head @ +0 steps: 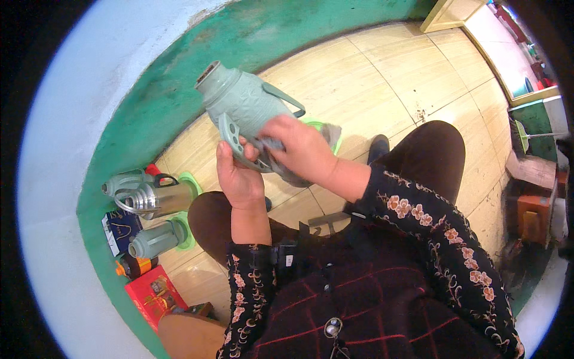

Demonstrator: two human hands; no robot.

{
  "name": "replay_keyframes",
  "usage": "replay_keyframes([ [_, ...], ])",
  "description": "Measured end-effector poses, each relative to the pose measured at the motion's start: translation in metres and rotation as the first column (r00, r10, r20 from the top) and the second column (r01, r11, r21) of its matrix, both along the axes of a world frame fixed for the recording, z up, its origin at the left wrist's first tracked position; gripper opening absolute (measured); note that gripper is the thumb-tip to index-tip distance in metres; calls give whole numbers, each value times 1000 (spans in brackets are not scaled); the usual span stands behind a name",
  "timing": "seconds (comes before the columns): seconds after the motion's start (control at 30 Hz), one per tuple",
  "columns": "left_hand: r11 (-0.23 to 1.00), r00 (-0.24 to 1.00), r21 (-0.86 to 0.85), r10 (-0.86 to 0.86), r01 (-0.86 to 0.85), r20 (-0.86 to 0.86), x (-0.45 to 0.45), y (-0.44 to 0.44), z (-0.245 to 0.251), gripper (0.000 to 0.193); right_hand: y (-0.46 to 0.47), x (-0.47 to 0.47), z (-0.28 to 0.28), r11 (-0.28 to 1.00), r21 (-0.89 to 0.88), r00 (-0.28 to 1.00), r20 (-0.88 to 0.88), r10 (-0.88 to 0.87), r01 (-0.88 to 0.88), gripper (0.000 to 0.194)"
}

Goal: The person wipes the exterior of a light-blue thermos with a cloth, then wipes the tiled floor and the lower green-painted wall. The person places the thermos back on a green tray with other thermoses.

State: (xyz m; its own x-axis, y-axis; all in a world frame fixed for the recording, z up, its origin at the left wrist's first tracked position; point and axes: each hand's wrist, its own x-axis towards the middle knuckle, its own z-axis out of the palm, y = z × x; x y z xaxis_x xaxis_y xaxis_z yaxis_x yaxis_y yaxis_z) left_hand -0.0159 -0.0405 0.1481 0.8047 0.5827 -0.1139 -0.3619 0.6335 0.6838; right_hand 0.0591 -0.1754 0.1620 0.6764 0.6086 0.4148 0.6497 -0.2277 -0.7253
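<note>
A pale green vacuum flask (251, 96) is held tilted above the tiled floor, its uncapped mouth pointing to the upper left. The rim of the mouth looks brown and worn. My left hand (242, 179) grips the flask's perforated side handle (229, 130) from below. Against the lower body of the flask, my right hand (305, 148) pinches a grey piece (272, 143), apparently a cloth; motion blur hides its detail. A slimmer carrying handle (287, 101) stands out from the flask's far side. Its base is partly hidden behind my right hand and forearm.
Along the green wall at left stand a steel vacuum flask (168, 199), a pale green flask (157, 240) and another (128, 185). Near them are a dark blue bag (120, 229), a red box (154, 291) and a brown round seat (188, 334). A bright green plastic item (337, 146) lies beyond my right hand.
</note>
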Motion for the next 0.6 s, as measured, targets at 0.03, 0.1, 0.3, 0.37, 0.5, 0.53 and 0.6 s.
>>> replay_keyframes([
  [0.03, 1000, 1000, -2, -2, 2, -3, 1, -2, 3, 23, 8, 5, 9, 994, 88, 997, -46, -57, 61, 25],
  [0.1, 1000, 1000, -4, -2, 2, -3, 4, -10, 10, 23, 15, 6, 23, 977, 176, 990, -94, -105, 121, 22],
  [0.3, 998, 996, 57, 30, -25, -89, 6, -14, 10, 24, 7, -5, 17, 993, 63, 976, -198, -87, 101, 25],
  [0.37, 992, 997, 120, -31, 39, -69, 4, -8, 6, 26, 1, -6, 6, 998, -4, 976, -206, -70, 71, 27],
  [0.5, 995, 996, 98, -14, 5, 83, 2, -2, -3, 25, -7, -14, -18, 973, -215, 965, -260, 22, -80, 26],
  [0.53, 996, 999, 87, -10, 7, 33, 2, -3, -4, 25, -8, -15, -23, 975, -200, 972, -229, 46, -93, 27],
  [0.6, 991, 1000, 132, -8, 7, 1, 0, -4, -4, 24, -9, -19, -32, 969, -200, 979, -169, 114, -147, 28],
])
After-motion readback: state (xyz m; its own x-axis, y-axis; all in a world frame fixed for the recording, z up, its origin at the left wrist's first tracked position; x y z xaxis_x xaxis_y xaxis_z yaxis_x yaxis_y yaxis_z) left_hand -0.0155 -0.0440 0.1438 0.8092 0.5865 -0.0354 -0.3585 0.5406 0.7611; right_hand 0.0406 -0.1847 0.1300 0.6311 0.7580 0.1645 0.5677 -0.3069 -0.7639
